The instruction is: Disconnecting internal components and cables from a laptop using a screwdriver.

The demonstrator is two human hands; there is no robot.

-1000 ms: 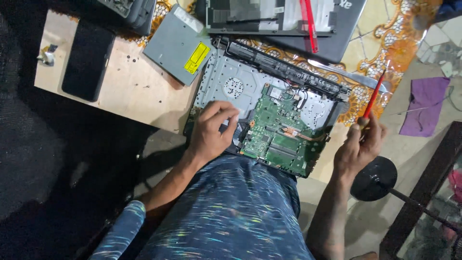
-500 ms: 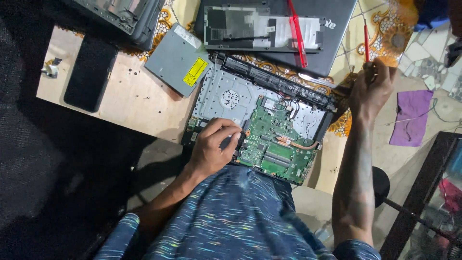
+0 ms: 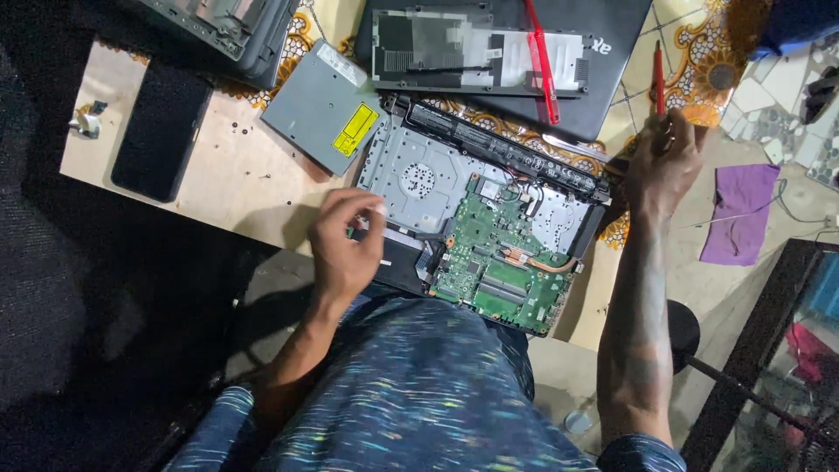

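The wooden board [image 3: 201, 197] takes up the left of my view, lying across my lap and the dark floor. On its right part sits the opened laptop base [image 3: 476, 218], lid side gone, its grey metal shield on the left half and the green circuit board [image 3: 502, 271] on the right half, nearest my body. Behind it, farther from me, lies a second dark laptop [image 3: 612, 79] turned bottom up, with a grey cover panel [image 3: 476, 52] on it and a red strip tool [image 3: 542, 57] across that panel. Just left of the opened base rests a flat grey optical drive [image 3: 323, 109] with a yellow label. A black phone [image 3: 162, 131] lies face down near the board's left edge. A purple cloth [image 3: 738, 214] sits on the floor to the right.

My left hand [image 3: 345, 245] rests with curled fingers on the base's near left edge, touching the metal; I cannot tell whether it pinches anything. My right hand [image 3: 664, 166] is raised beside the base's far right corner, closed around a red screwdriver [image 3: 658, 79] held upright.
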